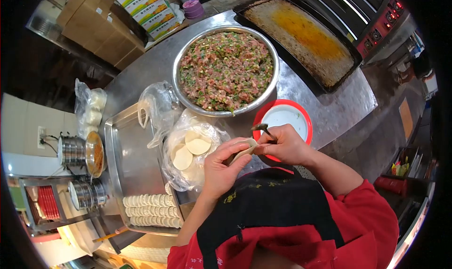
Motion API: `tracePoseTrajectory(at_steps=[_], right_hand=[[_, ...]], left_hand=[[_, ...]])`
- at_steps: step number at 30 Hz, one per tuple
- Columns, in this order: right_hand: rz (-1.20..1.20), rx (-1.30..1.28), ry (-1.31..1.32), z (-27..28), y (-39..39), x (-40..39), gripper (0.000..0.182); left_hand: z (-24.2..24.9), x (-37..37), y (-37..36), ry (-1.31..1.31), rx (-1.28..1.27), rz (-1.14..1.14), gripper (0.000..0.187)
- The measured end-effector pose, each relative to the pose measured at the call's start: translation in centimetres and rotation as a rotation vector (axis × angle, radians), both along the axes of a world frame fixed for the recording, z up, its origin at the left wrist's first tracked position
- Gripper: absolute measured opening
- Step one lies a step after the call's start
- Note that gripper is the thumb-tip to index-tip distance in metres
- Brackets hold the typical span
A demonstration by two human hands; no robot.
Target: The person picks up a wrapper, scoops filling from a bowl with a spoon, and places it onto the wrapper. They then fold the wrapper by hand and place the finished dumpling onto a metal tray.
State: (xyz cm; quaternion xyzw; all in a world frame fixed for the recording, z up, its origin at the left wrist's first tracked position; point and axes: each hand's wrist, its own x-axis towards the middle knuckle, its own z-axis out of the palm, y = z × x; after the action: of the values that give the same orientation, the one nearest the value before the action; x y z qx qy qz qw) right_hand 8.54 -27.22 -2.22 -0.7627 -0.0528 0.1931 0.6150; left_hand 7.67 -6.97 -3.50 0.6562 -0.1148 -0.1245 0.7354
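dumpling wrapper (pixel 243 149) cupped in left hand (pixel 221 168) near the red-rimmed bowl (pixel 284 118); right hand (pixel 285 144) pinching a filling stick (pixel 263 129). thin, soft, tearable, probably tacky; best cradled underneath, edges pinched lightly.

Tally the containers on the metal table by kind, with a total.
Big steel bowl of filling: 1
Red bowl: 1
Dark baking pan: 1
Steel tray: 1
Plastic bag of wrappers: 1
Total: 5
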Motion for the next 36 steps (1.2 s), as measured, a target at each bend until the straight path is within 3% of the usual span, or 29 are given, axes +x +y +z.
tracePoseTrajectory(at_steps=[1, 5, 7, 11, 14, 17, 20, 23, 26, 28, 32, 36], right_hand=[[0.025, -0.129, -0.051, 0.1, 0.1, 0.2, 0.02], [0.021, -0.157, -0.036, 0.1, 0.7, 0.4, 0.014], [-0.184, 0.144, -0.057, -1.0, 1.2, 0.3, 0.014], [-0.086, 0.109, -0.055, 0.4, 0.9, 0.5, 0.013], [0.013, -0.09, -0.107, 0.8, 0.6, 0.7, 0.015], [0.042, -0.149, -0.184, 0.6, 0.7, 0.7, 0.018], [0.051, -0.086, -0.294, 0.2, 0.8, 0.7, 0.02], [0.049, -0.071, -0.239, 0.0, 1.0, 0.4, 0.021], [-0.086, 0.112, -0.155, -0.4, 1.3, 0.2, 0.021], [0.023, -0.06, -0.271, 0.2, 1.0, 0.4, 0.02], [0.033, -0.077, -0.359, 0.2, 1.2, 0.3, 0.016], [0.001, -0.192, -0.348, 0.3, 1.1, -0.1, 0.015]], left_hand=[[0.0, 0.1, -0.2, -0.102, 0.046, 0.01, 0.025], [0.4, 0.2, -0.6, -0.137, 0.156, 0.072, 0.024], [0.7, 0.1, -0.7, -0.165, 0.155, 0.078, 0.022], [1.1, 0.2, -0.5, -0.165, 0.207, 0.048, 0.021], [0.8, 0.1, -0.5, -0.19, 0.237, 0.059, 0.017], [-0.3, 0.0, -0.4, -0.175, 0.157, 0.213, 0.016], [0.4, -0.1, -0.1, -0.177, 0.251, 0.217, 0.015], [1.1, -0.3, -0.2, -0.215, 0.311, 0.167, 0.014], [1.3, -0.3, -0.4, -0.262, 0.342, 0.128, 0.016], [1.4, -0.2, -0.4, -0.282, 0.365, 0.08, 0.015], [1.2, -0.3, -0.4, -0.31, 0.375, 0.099, 0.012], [0.1, -0.7, -0.6, -0.112, 0.28, 0.207, 0.011]])
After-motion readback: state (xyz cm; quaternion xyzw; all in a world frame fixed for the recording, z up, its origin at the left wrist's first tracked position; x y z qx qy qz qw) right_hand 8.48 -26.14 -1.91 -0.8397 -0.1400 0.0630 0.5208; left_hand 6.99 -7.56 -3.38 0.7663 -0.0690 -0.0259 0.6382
